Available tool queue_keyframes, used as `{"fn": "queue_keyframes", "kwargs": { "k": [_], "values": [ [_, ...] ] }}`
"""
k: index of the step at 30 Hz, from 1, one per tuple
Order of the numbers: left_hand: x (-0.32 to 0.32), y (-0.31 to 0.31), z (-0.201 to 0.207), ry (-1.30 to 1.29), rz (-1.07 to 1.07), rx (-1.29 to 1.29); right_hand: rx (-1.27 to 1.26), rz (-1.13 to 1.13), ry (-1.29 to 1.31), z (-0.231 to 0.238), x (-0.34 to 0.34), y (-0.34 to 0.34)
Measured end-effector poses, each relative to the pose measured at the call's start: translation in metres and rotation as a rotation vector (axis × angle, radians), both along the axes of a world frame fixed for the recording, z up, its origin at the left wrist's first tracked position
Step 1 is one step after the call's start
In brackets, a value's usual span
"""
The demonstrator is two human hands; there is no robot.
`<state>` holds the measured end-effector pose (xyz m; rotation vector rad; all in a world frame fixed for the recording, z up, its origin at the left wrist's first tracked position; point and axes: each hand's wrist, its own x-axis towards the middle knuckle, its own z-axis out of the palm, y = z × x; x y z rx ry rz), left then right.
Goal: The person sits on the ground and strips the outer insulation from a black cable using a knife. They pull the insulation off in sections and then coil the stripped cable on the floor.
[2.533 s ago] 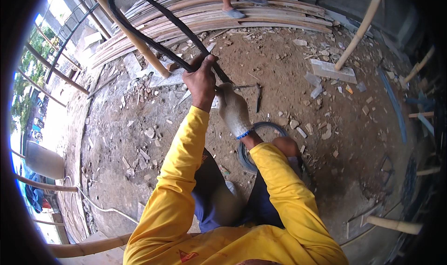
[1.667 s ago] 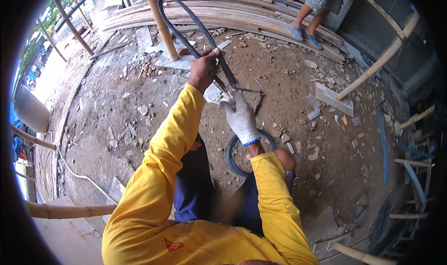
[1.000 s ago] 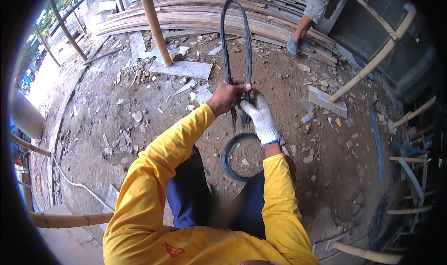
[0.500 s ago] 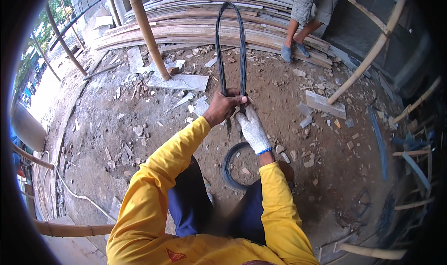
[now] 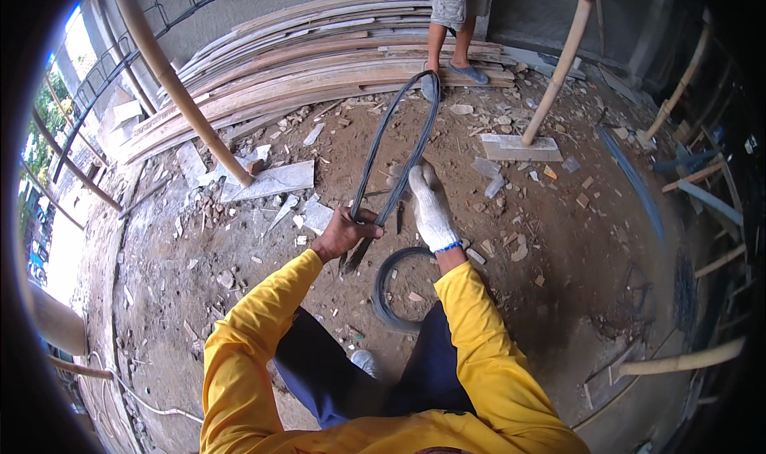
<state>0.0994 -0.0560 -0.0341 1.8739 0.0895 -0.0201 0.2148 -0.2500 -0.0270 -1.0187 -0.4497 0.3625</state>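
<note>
A long bundle of thin dark tie wire, bent into a narrow loop, stretches away from me over the dirt. My left hand, bare, is closed around its near part, with the loose ends sticking out below the fist. My right hand, in a white knitted glove with a blue cuff, is at the loop's right strand. Its fingers are blurred and partly behind the wire, so their grip is unclear. On the ground between my knees lies a round coil of dark wire.
Stacked wooden planks lie along the far wall, where another person's legs stand. Bamboo poles rise left and right from flat boards. Rubble litters the dirt. A bluish strip bundle lies at right, and a pale hose at left.
My right hand has moved off the left one and up the right strand. The left hand came lower and left with the wire. The loop tilted rightward, and the whole view shifted.
</note>
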Motion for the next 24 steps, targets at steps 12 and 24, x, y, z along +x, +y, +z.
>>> {"fn": "queue_keyframes", "kwargs": {
  "k": [12, 24],
  "values": [
    [0.004, -0.004, 0.005, 0.130, -0.129, -0.053, 0.160, -0.071, 0.180, 0.004, -0.017, 0.013],
    [0.006, 0.003, 0.002, 0.086, -0.268, -0.108, 0.132, 0.029, 0.103, 0.017, -0.040, 0.020]
  ]
}}
